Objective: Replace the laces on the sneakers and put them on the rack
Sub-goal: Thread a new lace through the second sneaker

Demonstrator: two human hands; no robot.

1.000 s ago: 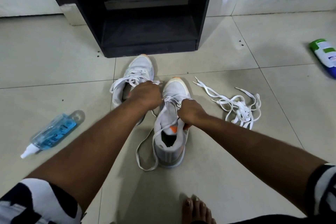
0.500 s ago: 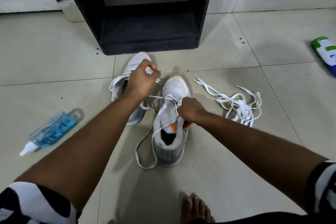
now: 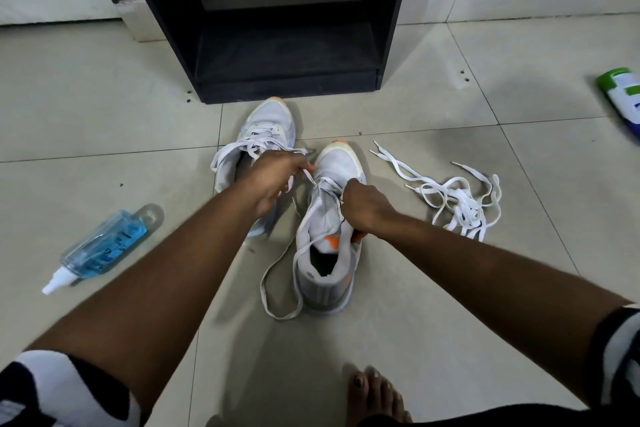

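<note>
Lace (image 3: 313, 180) is pinched near its tip by the left hand (image 3: 273, 182), whose fingers are curled round the thin white strand just above the eyelets of the near sneaker (image 3: 329, 236). That sneaker stands on the floor tiles (image 3: 450, 305), toe toward the rack (image 3: 277, 28), and is steadied at its tongue and collar by the right hand (image 3: 367, 210), which is closed round the upper. Beyond the left hand's grip lies the second sneaker (image 3: 266, 128), its lace loose across the top. To the right of the right hand's hold, well apart, a tangle of spare laces (image 3: 457, 204) is spread on the tiles. A long loop of the worked lace trails beside the near sneaker's heel.

The lace is judged soft, limp and light, so it is best taken at the stiff tip, where it can be steered through an eyelet. The sneaker is judged light but floppy at the upper; a hold at the collar should keep it from tipping.

A blue spray bottle (image 3: 104, 246) lies far outside the left forearm.
</note>
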